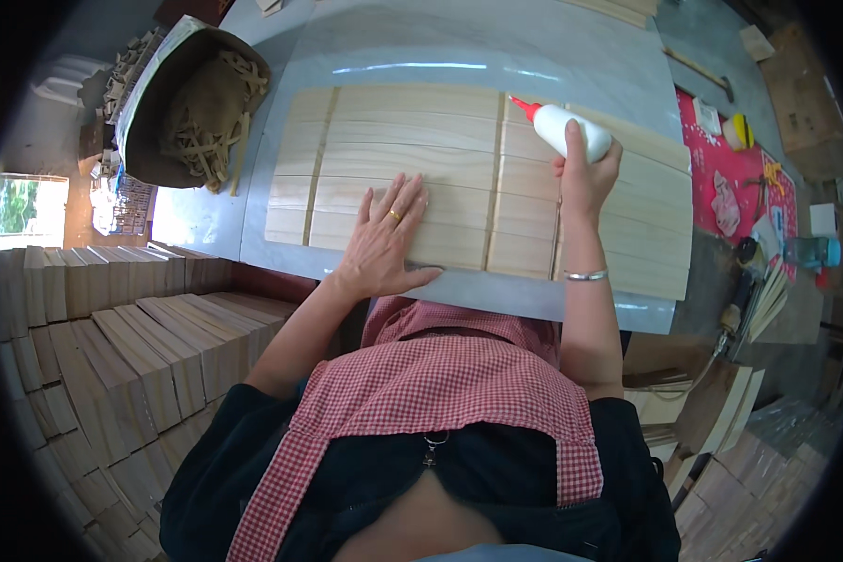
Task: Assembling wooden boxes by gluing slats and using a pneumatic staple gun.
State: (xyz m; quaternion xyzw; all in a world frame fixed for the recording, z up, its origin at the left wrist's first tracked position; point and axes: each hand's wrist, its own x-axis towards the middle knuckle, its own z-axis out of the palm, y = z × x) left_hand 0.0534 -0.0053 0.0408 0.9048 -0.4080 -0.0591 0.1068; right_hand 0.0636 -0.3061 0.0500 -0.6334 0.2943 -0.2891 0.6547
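One white bottle (557,128) with one red nozzle is tilting over the wooden slats (412,117), its tip pointing left. The right hand (590,178) is gripping it, fingers curling closed around its base. The left hand (384,234) is lying flat, empty, fingers slightly spread. At least four slat rows are covering one desk (393,47); one box (145,122) of strips is standing left.
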